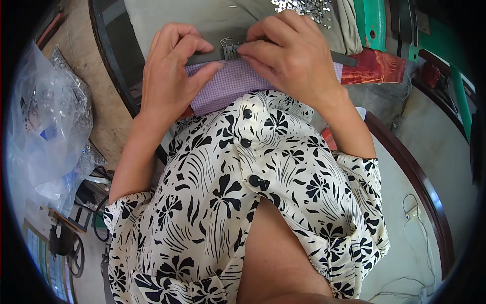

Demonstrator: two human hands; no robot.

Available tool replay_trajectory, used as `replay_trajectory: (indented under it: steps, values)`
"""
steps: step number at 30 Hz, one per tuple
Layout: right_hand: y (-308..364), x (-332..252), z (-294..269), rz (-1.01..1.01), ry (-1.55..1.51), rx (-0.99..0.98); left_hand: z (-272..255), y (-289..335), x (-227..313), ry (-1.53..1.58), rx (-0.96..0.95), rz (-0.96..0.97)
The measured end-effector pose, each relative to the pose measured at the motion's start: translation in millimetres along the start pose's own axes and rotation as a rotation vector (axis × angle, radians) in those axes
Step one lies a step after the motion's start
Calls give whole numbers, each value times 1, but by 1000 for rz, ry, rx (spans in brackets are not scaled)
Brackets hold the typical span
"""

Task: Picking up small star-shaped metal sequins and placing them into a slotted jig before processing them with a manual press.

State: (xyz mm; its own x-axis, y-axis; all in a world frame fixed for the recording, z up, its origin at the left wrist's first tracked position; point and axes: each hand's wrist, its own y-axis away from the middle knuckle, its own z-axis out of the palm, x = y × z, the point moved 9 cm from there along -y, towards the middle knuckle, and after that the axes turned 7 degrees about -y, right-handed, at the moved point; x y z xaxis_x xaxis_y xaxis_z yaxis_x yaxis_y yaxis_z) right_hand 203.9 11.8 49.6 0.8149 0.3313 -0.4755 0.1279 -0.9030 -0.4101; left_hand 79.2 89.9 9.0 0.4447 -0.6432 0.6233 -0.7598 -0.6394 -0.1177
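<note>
A row of small thin metal pieces, like pins (231, 51), stands at the near edge of the work surface, with a few loose ones lying just beyond. My right hand (291, 55) is at the row's right end, thumb and forefinger pinched together; whatever is between them is too small to make out. On the other side, my left hand (172, 71) holds nothing, its thumb and forefinger apart. Under both hands lies a purple-and-white checked cloth (223, 83). Beyond it a grey-green cloth (177, 15) covers the surface.
A heap of small shiny silver pieces (309, 9) lies on the cloth at the far right. Green metal framing (369, 25) and a red patterned sheet (377, 66) are at the right. Clear plastic bags (48, 126) hang at the left. A white cable (428, 238) lies lower right.
</note>
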Motion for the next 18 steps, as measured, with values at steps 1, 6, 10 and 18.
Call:
replay_trajectory:
  steps: [1,6,10,18]
  values:
    - [-1,-1,3,-3,40,-22,1,0,0,-11,0,1]
    - [-1,-9,10,-2,142,-108,0,-1,2,-21,13,18]
    - [0,-6,6,-8,99,-54,1,-2,2,-5,21,22]
    - [64,39,-76,353,-18,303,0,1,2,-3,30,-4]
